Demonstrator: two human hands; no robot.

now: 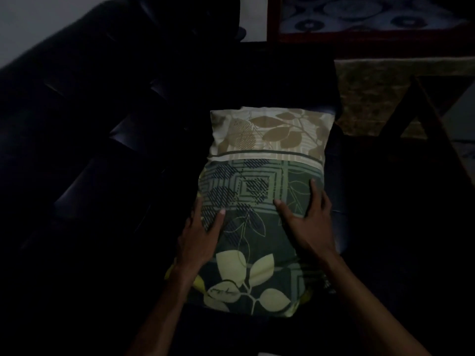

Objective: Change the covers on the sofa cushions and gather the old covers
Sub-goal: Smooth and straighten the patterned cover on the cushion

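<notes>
Green leaf-print cushion [259, 201] lies flat on the dark sofa [90, 150]. Left hand [200, 235] rests on its left edge, right hand [308, 222] on its right side. Fingers [314, 191] of both are straight and spread, pressing the fabric beneath them, gripping nothing.

Dim room, dark sofa [102, 155], patterned rug [385, 98]
</notes>
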